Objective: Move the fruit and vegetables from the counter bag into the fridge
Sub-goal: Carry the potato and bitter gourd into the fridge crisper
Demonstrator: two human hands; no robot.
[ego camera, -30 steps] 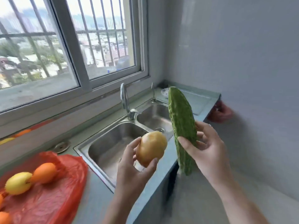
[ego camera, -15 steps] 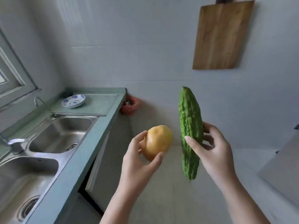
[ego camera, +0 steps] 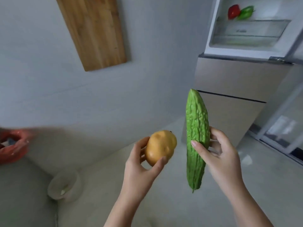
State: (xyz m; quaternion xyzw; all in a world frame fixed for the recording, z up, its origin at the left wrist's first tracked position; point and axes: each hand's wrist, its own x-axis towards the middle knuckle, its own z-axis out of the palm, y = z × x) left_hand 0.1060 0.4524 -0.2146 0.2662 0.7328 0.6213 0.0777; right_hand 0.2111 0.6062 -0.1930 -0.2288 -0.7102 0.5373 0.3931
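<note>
A pale tiled wall fills the background, with a wooden cutting board (ego camera: 95,30) hanging on it and a fridge (ego camera: 229,76) standing at the far right. The fridge's top compartment is open. A red pepper (ego camera: 233,11) and a green pepper (ego camera: 246,13) lie touching each other near the left end of its shelf (ego camera: 249,28). Low on the left a white bin (ego camera: 64,187) sits on the floor (ego camera: 270,185), and a blurred red bag (ego camera: 11,149) shows at the picture's left edge.

Both items are in the air over the floor, well short of the fridge. The left hand (ego camera: 139,169) has its grip closed round a yellow fruit (ego camera: 159,147), thumb on one side and fingertips on the other. The right hand (ego camera: 219,154) grips a bitter gourd (ego camera: 196,128) near its middle. The gourd stands almost upright, just beside the fruit and not touching it.

The carry looks about half done, and the placing is where trouble could come. The gourd is long and held at one point, so either end could strike the frame or the shelf's front lip on the way in. The fruit is held mostly by fingertips and could roll out if the wrist tips. With both hands full, neither can steady the other's load. A careless push along the shelf could also knock the peppers.
</note>
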